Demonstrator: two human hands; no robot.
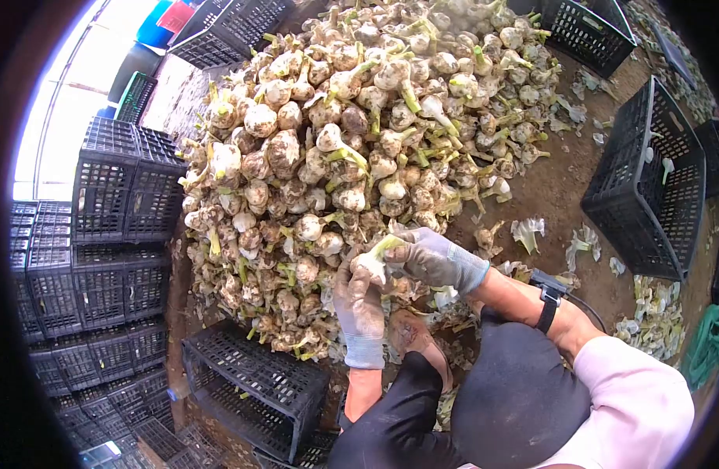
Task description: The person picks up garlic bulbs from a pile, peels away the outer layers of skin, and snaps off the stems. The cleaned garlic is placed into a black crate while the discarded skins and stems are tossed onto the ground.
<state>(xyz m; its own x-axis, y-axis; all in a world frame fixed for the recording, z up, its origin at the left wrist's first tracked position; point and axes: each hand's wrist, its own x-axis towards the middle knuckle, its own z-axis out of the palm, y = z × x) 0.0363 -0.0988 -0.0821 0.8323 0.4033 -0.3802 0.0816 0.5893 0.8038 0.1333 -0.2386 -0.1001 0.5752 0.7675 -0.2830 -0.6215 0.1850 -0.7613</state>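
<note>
Both of my hands wear dirty grey work gloves and meet in front of my knees, over the near edge of a big garlic pile. Between them is one garlic bulb, pale, with a short green stem pointing up to the right. My left hand is closed around the bulb from below and the left. The fingers of my right hand pinch the stem side. Soil-stained bulbs with cut green stems lie right behind both hands.
Black crates stand stacked at the left. Another crate lies near my feet, and one at the right holds a few pale pieces. Peeled skins litter the soil. Green netting lies at the far right.
</note>
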